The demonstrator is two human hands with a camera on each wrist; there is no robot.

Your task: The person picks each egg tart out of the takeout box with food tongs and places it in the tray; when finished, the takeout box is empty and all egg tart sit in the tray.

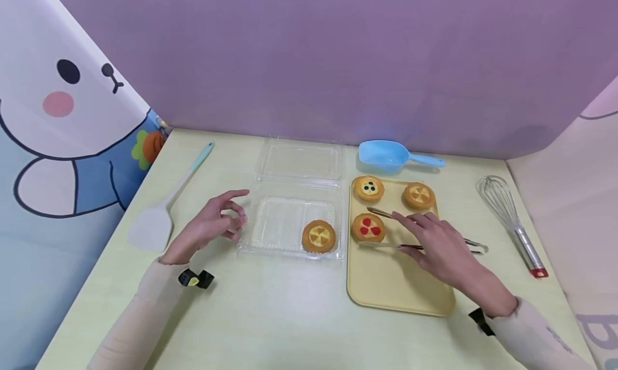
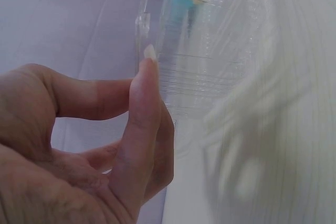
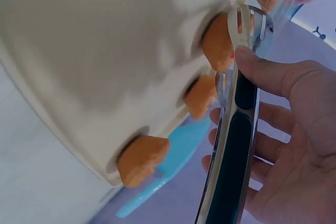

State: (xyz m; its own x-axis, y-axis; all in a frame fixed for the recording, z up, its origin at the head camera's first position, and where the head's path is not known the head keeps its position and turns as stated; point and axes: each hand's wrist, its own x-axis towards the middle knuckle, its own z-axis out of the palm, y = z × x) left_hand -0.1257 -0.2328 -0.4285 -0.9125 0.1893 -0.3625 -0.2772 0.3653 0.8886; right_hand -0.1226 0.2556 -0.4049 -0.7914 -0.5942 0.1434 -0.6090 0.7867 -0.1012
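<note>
My right hand point(image 1: 441, 246) holds metal tongs point(image 3: 239, 129) with dark grip panels, thumb on one arm and fingers on the other. The tongs' spread tips lie on either side of a red-topped tart point(image 1: 369, 228) on the tan tray point(image 1: 401, 287); whether they touch it I cannot tell. My left hand point(image 1: 212, 222), fingers loosely bent, hovers by the left edge of a clear plastic container point(image 1: 277, 222), its lid folded back. Contact with the rim is unclear in the left wrist view. A tart with a yellow wedge pattern point(image 1: 318, 236) sits in the container's front right corner.
Toward the tray's back are a blueberry-dotted tart point(image 1: 369, 188) and another wedge-patterned tart point(image 1: 419, 195). A blue scoop point(image 1: 383, 154) lies behind the tray, a whisk point(image 1: 512, 222) to its right. At far left lies a white spatula point(image 1: 152, 228) with a mint handle.
</note>
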